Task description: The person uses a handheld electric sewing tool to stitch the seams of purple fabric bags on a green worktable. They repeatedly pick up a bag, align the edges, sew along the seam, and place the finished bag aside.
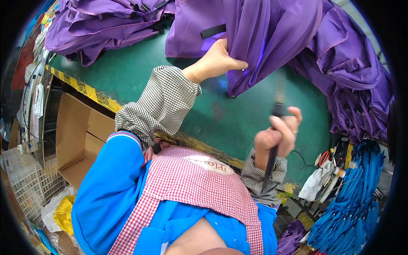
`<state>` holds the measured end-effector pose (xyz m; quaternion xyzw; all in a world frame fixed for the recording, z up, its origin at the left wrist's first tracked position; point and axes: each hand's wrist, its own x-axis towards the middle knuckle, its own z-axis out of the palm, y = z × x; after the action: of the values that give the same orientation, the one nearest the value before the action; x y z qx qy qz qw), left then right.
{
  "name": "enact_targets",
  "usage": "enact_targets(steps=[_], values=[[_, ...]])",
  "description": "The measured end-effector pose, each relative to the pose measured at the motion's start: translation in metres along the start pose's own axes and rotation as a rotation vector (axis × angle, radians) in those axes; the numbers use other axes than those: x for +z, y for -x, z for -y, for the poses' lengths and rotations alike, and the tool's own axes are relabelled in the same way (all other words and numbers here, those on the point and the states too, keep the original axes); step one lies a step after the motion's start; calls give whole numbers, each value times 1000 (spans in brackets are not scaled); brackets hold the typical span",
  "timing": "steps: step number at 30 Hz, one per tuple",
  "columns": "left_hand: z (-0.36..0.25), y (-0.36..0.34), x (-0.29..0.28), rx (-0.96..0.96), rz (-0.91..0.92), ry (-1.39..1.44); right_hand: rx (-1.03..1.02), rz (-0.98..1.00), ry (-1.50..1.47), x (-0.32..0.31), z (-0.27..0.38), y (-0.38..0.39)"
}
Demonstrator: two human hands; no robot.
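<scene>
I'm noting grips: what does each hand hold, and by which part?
The left hand holds purple fabric at a fold's left edge; the right hand grips a slender dark tool around its handle.

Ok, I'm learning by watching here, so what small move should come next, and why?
I'd probably steady the tool in the right hand before bringing it any closer to the purple cloth: its upper end is blurred, so the tip's exact place is unclear, and the left hand holds that same cloth.
</scene>
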<state>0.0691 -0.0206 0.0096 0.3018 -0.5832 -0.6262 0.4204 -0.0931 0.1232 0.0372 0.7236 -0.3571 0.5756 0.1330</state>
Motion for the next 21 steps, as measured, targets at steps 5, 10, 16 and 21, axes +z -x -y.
enact_targets(steps=[5, 10, 16, 21], values=[[-1, 34, 20, -77, 191, -381, 79, -56, 177, 82, -46, -61], [-124, 27, -81, 683, 23, -1001, -57, -118, 7, 50, -50, -100], [-285, -75, -77, 1186, -433, -1193, -418, -318, 378, -39, -59, -162], [-283, -69, -42, 992, -313, -1191, -487, -582, 164, -59, -27, -191]])
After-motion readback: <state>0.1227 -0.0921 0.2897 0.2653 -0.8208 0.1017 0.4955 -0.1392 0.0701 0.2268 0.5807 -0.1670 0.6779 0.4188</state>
